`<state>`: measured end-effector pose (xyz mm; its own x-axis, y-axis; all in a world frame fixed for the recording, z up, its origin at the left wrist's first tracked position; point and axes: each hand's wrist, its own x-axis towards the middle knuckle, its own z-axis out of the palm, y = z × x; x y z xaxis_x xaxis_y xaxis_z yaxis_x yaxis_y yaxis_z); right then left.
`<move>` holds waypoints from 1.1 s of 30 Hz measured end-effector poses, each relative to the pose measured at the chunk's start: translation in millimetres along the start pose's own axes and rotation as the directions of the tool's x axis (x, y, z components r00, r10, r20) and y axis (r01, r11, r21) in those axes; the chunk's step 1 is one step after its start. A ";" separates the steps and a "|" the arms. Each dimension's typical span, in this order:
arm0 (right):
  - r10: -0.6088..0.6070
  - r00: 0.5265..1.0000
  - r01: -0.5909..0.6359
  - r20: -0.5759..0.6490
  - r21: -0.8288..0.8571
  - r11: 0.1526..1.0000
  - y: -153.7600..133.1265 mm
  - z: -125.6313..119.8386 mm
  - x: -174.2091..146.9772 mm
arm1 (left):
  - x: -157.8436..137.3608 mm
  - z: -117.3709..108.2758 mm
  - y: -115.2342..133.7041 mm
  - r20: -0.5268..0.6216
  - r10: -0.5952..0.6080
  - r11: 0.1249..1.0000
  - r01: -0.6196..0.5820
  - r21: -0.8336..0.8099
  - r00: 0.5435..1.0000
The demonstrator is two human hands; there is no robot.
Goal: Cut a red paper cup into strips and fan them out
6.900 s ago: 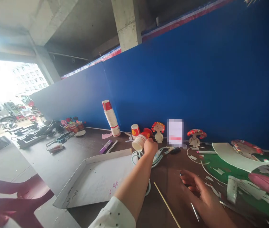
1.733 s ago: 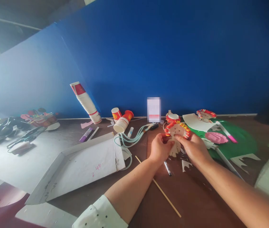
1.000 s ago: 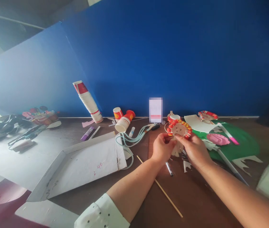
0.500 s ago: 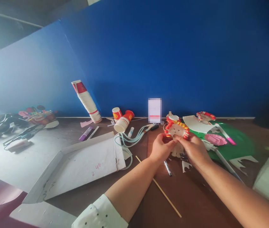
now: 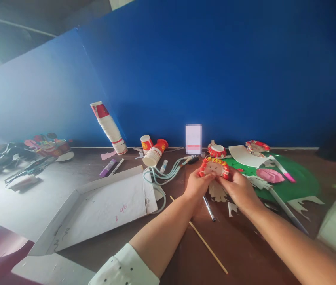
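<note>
Between both hands is a paper lion craft (image 5: 214, 168), a round face with a curled red and yellow mane and a pale paper body hanging below. My left hand (image 5: 198, 184) pinches its lower left edge, thumb on the front. On the opposite side my right hand (image 5: 237, 188) grips the lower right edge, its thumb near the face's bottom. The fingers behind the craft are hidden. Just below lies a pen (image 5: 208, 208). A white paper scrap (image 5: 232, 209) rests beside my right hand, and a second red-rimmed craft piece (image 5: 217, 150) sits behind the lion.
On the left are a white cardboard tray (image 5: 96, 213), a purple marker (image 5: 107, 168) and a leaning stack of paper cups (image 5: 108, 128). A coiled cable (image 5: 160, 178) lies at centre. A wooden stick (image 5: 208, 247) lies in front, a green sheet (image 5: 302, 174) at right. A blue partition (image 5: 200, 71) stands behind.
The lion craft has moved slightly left and down with both hands and turned a little. The piece behind it shows more fully now.
</note>
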<state>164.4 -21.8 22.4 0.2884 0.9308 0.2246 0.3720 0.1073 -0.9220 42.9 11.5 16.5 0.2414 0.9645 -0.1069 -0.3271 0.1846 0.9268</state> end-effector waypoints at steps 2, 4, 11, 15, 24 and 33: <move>0.027 0.998 -0.028 0.055 0.002 1.000 0.7 0.0 -0.5 | 0.6 -0.7 0.9 -0.016 -0.011 1.000 0.010 -0.027 1.000; 0.052 0.996 -0.051 0.068 -0.008 0.999 2.6 -0.6 0.0 | 1.8 -2.1 1.4 -0.040 -0.018 1.000 0.017 -0.018 0.999; 0.012 0.998 -0.012 -0.056 0.000 1.000 3.1 -6.0 7.1 | 1.0 -1.3 -2.4 0.010 -0.028 0.999 0.028 0.024 1.000; -0.077 0.995 0.076 -0.062 -0.018 0.997 -4.8 -8.6 5.7 | -2.2 3.3 -8.4 0.056 -0.052 0.998 0.049 0.049 0.997; -0.052 0.995 0.046 -0.089 -0.073 0.996 -3.9 -14.0 5.4 | -3.9 5.3 -10.0 0.040 -0.104 0.989 0.099 0.109 0.994; 0.013 0.998 -0.016 -0.063 -0.046 0.999 -0.6 -15.8 7.4 | -4.4 4.9 -8.9 0.055 -0.100 0.990 0.094 0.107 0.993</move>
<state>180.3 -20.5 29.6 0.3481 0.9083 0.2319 0.4075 0.0761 -0.9100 49.3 4.7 10.5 0.3228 0.9293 -0.1796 -0.2033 0.2534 0.9458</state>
